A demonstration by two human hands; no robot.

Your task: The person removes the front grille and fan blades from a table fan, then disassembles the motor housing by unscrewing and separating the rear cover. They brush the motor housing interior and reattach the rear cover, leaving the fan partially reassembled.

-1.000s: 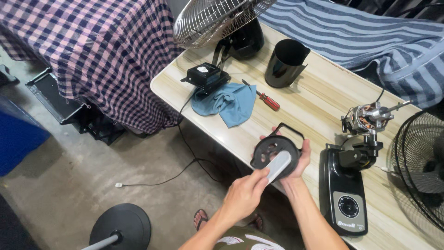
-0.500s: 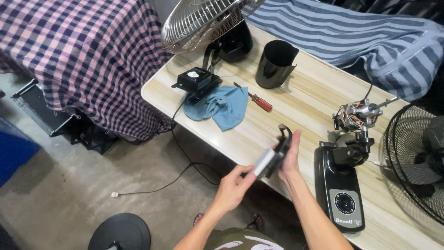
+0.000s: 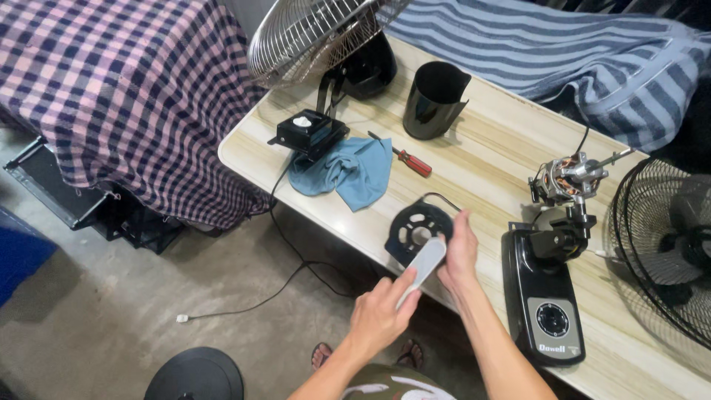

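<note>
Our right hand (image 3: 459,248) grips the black round plate (image 3: 416,231) by its rim, over the bench (image 3: 481,159) edge. Our left hand (image 3: 379,317) holds a pale grey brush (image 3: 422,267) against it. The plate seems light, stiff plastic; its holed web looks thin, so the rim is the safest hold.

Both hands (image 3: 418,285) close together, fingers (image 3: 409,283) curled

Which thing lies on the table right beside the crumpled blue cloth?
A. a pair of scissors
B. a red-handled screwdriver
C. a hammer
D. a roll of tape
B: a red-handled screwdriver lies on the wooden table just to the right of the blue cloth, below the black cup-shaped cover.
</note>
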